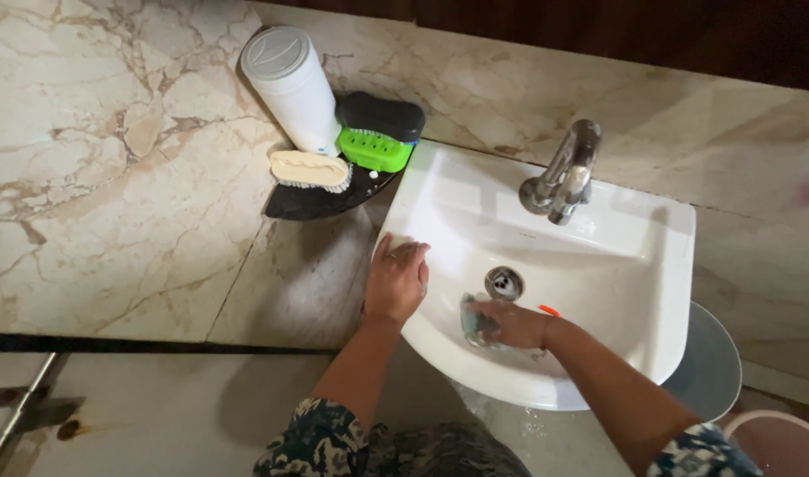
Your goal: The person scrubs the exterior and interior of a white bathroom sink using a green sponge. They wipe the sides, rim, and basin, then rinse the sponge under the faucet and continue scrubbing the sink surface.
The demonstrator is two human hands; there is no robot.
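White glazed ceramic cleans best with short overlapping strokes, so keep your right hand pressing the greenish scrubbing pad flat against the inner wall of the white ceramic wash basin at lower centre of the frame, just below the round metal drain. Your fingers are curled closed over the pad (its far edge is hidden under them). Your left hand lies flat and open on the basin's left rim, holding nothing, simply bracing you.
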